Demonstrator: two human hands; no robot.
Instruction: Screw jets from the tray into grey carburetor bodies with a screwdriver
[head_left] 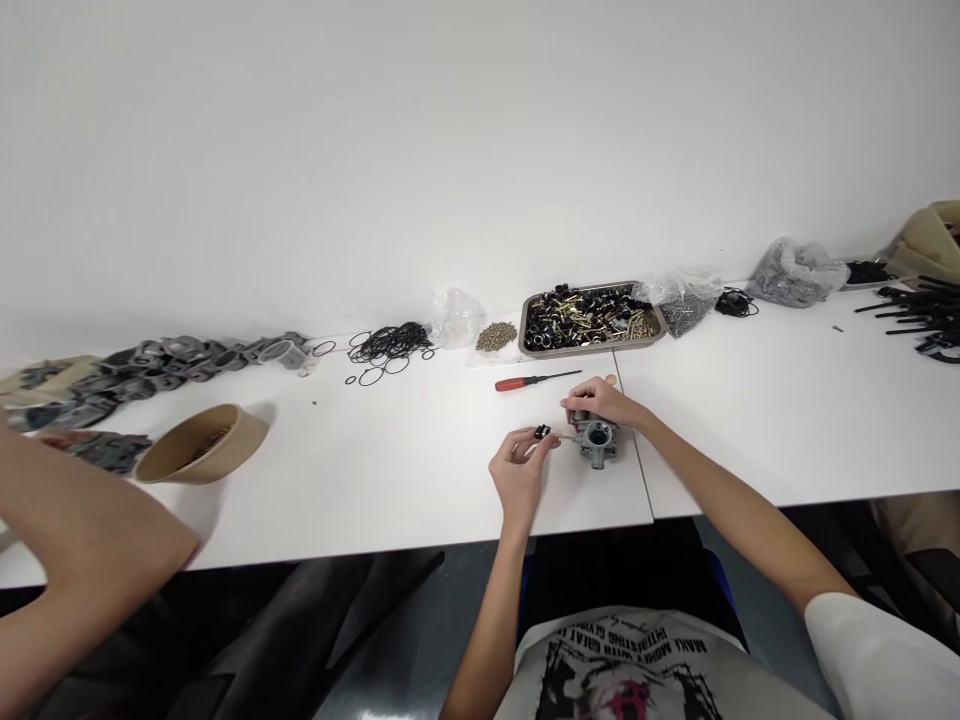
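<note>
A grey metal carburetor [598,437] stands on the white table in front of me, its round bore showing. My right hand [600,400] is closed on its upper left side, the fingertips partly hidden behind it. Between thumb and fingers, my left hand [519,462] pinches a small black-capped part [542,432]. From that part a thin stem points right, toward the carburetor's left side; whether it touches or enters the body I cannot tell. Behind both hands lies a screwdriver [517,383] with a red handle.
A metal tray [592,348] of black and brass parts sits at the back. Left of it are brass pieces [496,336] and black rubber rings [390,345]. A co-worker's arm [90,550] reaches in at left, near a tan bowl [244,445]. Black tubes [922,315] lie far right.
</note>
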